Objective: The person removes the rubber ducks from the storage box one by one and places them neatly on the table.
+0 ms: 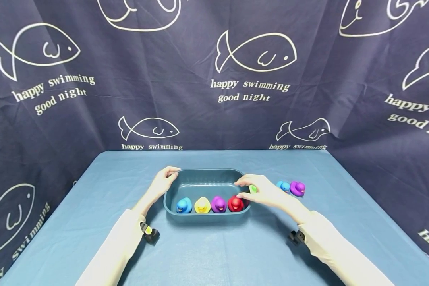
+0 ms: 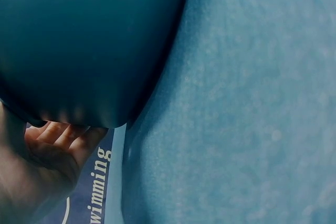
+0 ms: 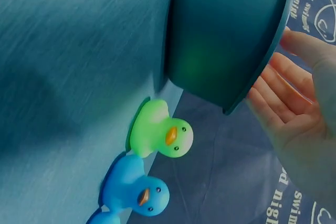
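A dark teal bin [image 1: 206, 172] stands on the table with a row of rubber ducks along its near wall: a blue duck [image 1: 184, 205], a yellow duck [image 1: 202, 205], a purple duck [image 1: 219, 204] and a red duck [image 1: 235, 204]. My left hand [image 1: 163, 182] holds the bin's far left corner; in the left wrist view its fingers [image 2: 68, 137] lie against the outer wall. Across the right rim reaches my right hand [image 1: 261, 189], its thumb beside the red duck and its fingers slightly bent over the bin. Nothing shows between them.
Right of the bin, a green duck [image 3: 157, 129] and a blue duck [image 3: 134, 187] sit on the table, with a purple duck [image 1: 298, 188] beside the blue one. Behind the table [image 1: 207, 254] hangs a dark cloth [image 1: 186, 79] with fish drawings.
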Demonstrator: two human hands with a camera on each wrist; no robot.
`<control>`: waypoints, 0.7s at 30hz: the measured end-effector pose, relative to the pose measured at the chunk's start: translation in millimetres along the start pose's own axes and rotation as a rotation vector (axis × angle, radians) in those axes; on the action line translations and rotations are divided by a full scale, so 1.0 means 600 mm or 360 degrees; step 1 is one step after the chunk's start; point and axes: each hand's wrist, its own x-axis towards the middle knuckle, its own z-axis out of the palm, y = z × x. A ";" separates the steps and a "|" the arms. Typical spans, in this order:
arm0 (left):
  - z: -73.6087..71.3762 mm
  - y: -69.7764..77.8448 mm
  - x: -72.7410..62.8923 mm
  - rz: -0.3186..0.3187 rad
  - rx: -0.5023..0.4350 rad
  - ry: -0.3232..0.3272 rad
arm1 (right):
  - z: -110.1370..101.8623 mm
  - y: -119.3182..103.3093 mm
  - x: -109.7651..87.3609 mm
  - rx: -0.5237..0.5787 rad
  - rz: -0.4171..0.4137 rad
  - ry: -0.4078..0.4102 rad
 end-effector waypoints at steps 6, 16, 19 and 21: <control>0.000 -0.001 0.000 -0.0011 -0.0005 -0.0007 | 0.006 -0.008 0.008 0.0024 -0.0037 -0.0144; 0.002 -0.001 0.001 -0.0035 -0.0009 -0.0004 | 0.011 -0.011 0.019 0.0020 0.0047 -0.0377; 0.001 -0.001 0.000 -0.0027 0.0002 -0.0012 | 0.012 -0.015 0.021 0.0024 0.0102 -0.0416; 0.001 -0.001 0.000 -0.0022 0.0006 -0.0012 | 0.013 -0.018 0.024 0.0003 0.0115 -0.0423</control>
